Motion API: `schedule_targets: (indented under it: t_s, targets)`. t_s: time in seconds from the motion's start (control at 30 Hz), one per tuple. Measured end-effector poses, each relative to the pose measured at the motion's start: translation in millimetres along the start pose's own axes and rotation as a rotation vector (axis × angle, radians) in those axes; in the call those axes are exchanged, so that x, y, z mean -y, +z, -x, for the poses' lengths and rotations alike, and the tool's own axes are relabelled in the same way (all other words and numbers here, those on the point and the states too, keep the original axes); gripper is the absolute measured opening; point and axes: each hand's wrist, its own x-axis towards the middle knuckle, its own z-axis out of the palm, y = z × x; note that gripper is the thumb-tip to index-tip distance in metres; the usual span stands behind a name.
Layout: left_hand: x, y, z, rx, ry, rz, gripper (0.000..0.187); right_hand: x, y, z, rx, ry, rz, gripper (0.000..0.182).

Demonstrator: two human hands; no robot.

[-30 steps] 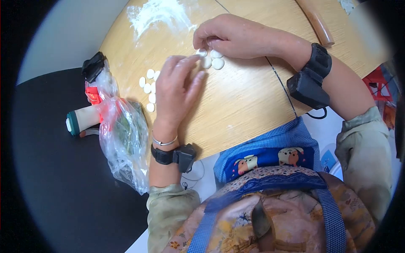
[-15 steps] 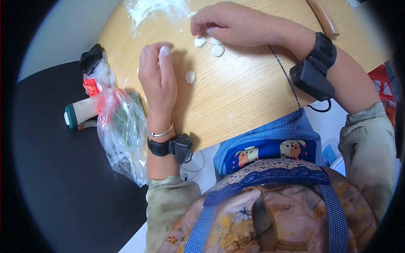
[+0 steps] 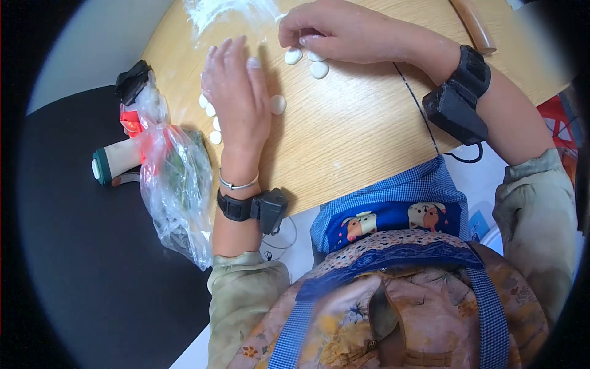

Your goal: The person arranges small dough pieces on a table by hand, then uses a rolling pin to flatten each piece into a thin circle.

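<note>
Plastic bag (image 3: 175, 184) lies at 9 o'clock of the wooden table (image 3: 356, 135). Beside it the left hand (image 3: 236, 98) rests flat, fingers spread, over small white dough pieces (image 3: 210, 111); one dough disc (image 3: 278, 104) sits just at 3 o'clock of this hand. At 12 o'clock the right hand (image 3: 335, 31) pinches another dough piece (image 3: 293, 56), two more touching near it, beside loose flour (image 3: 230, 9)

dough pieces (image 3: 278, 104): 8 visible | hands (image 3: 236, 92): 2 | plastic bag (image 3: 175, 184): 1
</note>
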Motion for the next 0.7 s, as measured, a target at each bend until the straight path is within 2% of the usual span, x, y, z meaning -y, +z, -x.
schedule_targets:
  t_s: [0.07, 0.1, 0.17, 0.3, 0.4, 0.47, 0.53, 0.6, 0.63, 0.67, 0.7]
  targets:
    - [5.0, -2.1, -2.1, -0.012, -0.001, 0.264, 0.045, -9.8, 7.7, -4.9, -0.024, -0.08, 0.083, 0.021]
    - [1.7, -0.2, -0.6, -0.011, -0.004, 0.263, 0.045, -6.5, 7.9, -5.4, -0.022, -0.081, 0.08, 0.021]
    - [-10.5, 8.7, 2.9, 0.026, 0.04, 0.02, 0.044, 0.1, 4.3, -5.4, 0.024, 0.031, 0.041, 0.021]
    - [-21.5, 0.3, 2.3, 0.027, 0.105, -0.21, 0.041, 2.0, 4.8, -3.3, 0.039, 0.051, 0.035, 0.022]
    - [-3.1, -2.6, -1.0, 0.02, 0.079, -0.069, 0.044, -4.0, 1.7, -4.1, 0.0, 0.026, -0.02, 0.022]
    - [18.4, -12.7, 0.6, 0.025, -0.106, 0.395, 0.043, -8.5, 3.2, -3.5, -0.03, 0.02, -0.078, 0.023]
    - [14.5, -20.5, 3.6, 0.041, -0.101, 0.428, 0.048, -5.6, 2.4, -1.4, -0.063, 0.085, -0.135, 0.023]
    - [7.7, -24.7, 4.5, 0.143, 0.197, 0.189, 0.057, -9.2, 0.9, -5.8, -0.1, 0.143, -0.176, 0.024]
    - [14.0, -24.1, 5.2, 0.174, 0.2, 0.1, 0.065, -17.2, 4.2, -10.1, -0.117, 0.062, -0.054, 0.023]
    - [20.6, -22.0, 4.5, 0.166, 0.206, 0.1, 0.065, -25.5, 5.9, -11.7, -0.131, -0.018, 0.063, 0.023]
    - [26.8, -21.1, 5.1, 0.092, 0.12, -0.009, 0.064, -21.8, 5.3, -8.3, -0.136, -0.019, 0.065, 0.023]
